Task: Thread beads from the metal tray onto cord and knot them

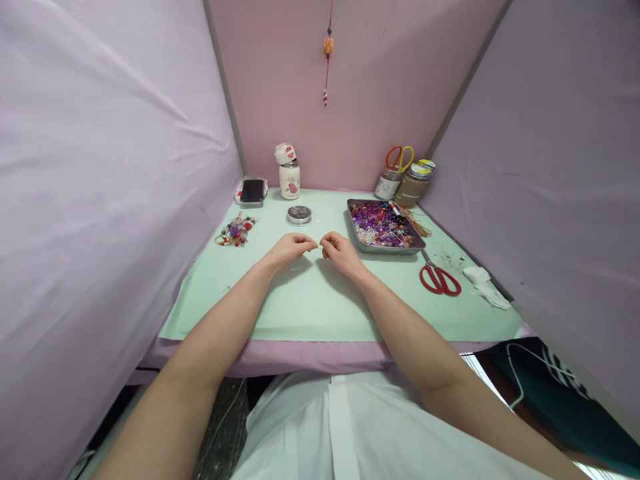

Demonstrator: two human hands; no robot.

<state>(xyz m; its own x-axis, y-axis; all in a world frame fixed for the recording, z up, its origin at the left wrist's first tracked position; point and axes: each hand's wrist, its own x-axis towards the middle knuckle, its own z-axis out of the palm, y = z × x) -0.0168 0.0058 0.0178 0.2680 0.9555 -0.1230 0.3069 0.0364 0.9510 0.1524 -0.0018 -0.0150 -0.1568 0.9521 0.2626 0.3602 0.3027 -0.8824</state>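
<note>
two hands meet over the middle of the green mat [310, 300]. the left hand [289, 250] and right hand [340, 252] are both pinched closed, thumb against fingertips, the two pinches almost touching; anything held between them is too small to make out. one small round tin [299, 214] sits on the mat just beyond the left hand. one metal tray [416, 241], full of purple, pink and clear beads, lies just beyond the right hand, to its right. there are two pairs of scissors: red scissors [439, 279] flat on the mat near the tray's front corner, and red-and-yellow scissors [399, 159] standing in one of two jars [413, 187] at the back. one beaded strand [236, 231] lies at far left, one phone [252, 191] behind it, one white bottle [289, 179] beside the phone.
</note>
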